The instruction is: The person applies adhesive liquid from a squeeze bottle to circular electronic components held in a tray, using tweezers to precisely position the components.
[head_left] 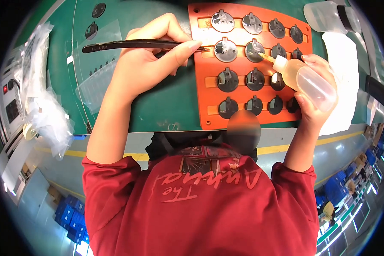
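An orange tray (242, 120) on the table carries rows of round black discs, each with a small rectangular window. Black tweezers (134, 44) lie across my left hand (147, 59), whose thumb and fingers close around them. Their tips reach over the tray's left edge, just left of a disc (225, 50) in the second row. My right hand (318, 85) is wrapped around a translucent squeeze bottle (315, 87) with a white collar and a thin yellowish nozzle. The nozzle's tip is at the neighbouring disc (254, 50); whether it touches cannot be made out.
Two loose black discs (98, 10) and thin clear plastic sheets (99, 89) lie left on the green table (162, 106). Clear plastic bags (47, 98) hang at the left edge. At right are a white cloth (343, 77) and a clear bottle with a black band (324, 17).
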Available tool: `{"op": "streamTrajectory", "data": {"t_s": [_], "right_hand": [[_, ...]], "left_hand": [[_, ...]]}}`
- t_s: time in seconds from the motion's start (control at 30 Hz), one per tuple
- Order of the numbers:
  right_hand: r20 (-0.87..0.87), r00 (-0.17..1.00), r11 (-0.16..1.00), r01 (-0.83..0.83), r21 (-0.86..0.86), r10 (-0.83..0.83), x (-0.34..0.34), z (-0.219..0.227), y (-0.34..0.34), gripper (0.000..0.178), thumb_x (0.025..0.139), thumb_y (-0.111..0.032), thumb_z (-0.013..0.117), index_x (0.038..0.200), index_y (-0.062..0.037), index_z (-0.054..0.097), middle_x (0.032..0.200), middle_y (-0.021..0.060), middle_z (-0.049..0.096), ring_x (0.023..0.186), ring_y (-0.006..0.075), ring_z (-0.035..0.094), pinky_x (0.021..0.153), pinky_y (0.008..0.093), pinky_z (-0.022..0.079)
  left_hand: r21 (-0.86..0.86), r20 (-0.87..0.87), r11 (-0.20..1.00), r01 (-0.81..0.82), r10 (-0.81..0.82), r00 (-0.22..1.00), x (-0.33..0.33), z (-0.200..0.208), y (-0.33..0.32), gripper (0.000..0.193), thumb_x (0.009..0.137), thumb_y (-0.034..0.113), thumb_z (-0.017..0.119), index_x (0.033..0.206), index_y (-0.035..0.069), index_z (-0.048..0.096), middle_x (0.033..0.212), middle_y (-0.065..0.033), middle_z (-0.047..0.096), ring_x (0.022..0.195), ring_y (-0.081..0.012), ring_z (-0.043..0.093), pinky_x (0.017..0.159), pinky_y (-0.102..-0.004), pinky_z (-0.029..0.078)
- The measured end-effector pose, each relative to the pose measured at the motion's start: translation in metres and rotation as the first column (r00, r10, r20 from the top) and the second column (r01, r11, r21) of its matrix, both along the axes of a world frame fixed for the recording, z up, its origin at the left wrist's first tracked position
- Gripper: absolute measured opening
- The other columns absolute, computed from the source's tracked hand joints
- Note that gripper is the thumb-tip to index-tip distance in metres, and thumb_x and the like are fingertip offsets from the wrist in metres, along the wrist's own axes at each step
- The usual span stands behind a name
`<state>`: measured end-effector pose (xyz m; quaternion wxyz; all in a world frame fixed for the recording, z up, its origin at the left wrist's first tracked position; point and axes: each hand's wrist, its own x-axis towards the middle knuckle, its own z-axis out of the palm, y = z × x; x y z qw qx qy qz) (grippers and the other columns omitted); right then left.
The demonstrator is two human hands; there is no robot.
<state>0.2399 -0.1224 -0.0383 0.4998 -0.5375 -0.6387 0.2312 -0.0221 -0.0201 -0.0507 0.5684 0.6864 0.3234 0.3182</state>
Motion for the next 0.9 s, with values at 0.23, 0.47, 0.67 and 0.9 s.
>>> {"op": "streamTrajectory", "data": {"t_s": [0.23, 0.47, 0.67, 0.9], "right_hand": [[-0.014, 1.000, 1.000, -0.001, -0.014, 0.001, -0.0043, 0.0008, 0.0007, 0.051, 0.047, -0.012, 0.076, 0.091, 0.0049, 0.056, 0.093, 0.0166, 0.053, 0.090, 0.0246, 0.049, 0.075, 0.0322, 0.042], [-0.013, 1.000, 1.000, 0.002, -0.019, -0.003, -0.0036, 0.0004, 0.0007, 0.051, 0.047, -0.010, 0.076, 0.091, 0.0048, 0.056, 0.093, 0.0163, 0.053, 0.090, 0.0244, 0.049, 0.075, 0.0323, 0.042], [-0.006, 1.000, 1.000, 0.004, -0.021, -0.004, -0.0037, 0.0010, 0.0013, 0.050, 0.047, -0.010, 0.076, 0.091, 0.0050, 0.056, 0.093, 0.0160, 0.053, 0.090, 0.0240, 0.049, 0.075, 0.0322, 0.041], [-0.019, 1.000, 1.000, -0.001, -0.029, 0.001, -0.0034, 0.0011, 0.0002, 0.050, 0.047, -0.008, 0.076, 0.091, 0.0051, 0.056, 0.093, 0.0159, 0.053, 0.090, 0.0239, 0.049, 0.076, 0.0322, 0.041]], "left_hand": [[-0.006, 0.015, 1.000, -0.003, 0.004, 1.000, -0.0001, -0.0005, 0.0004, 0.012, 0.074, 0.009, 0.058, 0.068, 0.003, 0.050, 0.054, 0.0004, 0.051, 0.044, -0.0022, 0.043, 0.039, -0.0161, 0.031], [0.000, -0.005, 1.000, 0.002, -0.002, 1.000, -0.0004, -0.0007, 0.0011, 0.012, 0.074, 0.008, 0.058, 0.068, 0.003, 0.050, 0.054, 0.0006, 0.051, 0.044, -0.0022, 0.043, 0.039, -0.0161, 0.031], [-0.007, 0.004, 1.000, 0.002, -0.002, 1.000, 0.0004, -0.0007, 0.0012, 0.012, 0.074, 0.008, 0.058, 0.067, 0.003, 0.049, 0.054, 0.0004, 0.051, 0.044, -0.0024, 0.043, 0.039, -0.0162, 0.031], [0.003, 0.003, 1.000, 0.001, -0.001, 1.000, 0.0009, -0.0002, 0.0006, 0.013, 0.074, 0.008, 0.058, 0.067, 0.003, 0.049, 0.054, 0.0001, 0.051, 0.043, -0.0025, 0.042, 0.039, -0.0164, 0.031]]}}
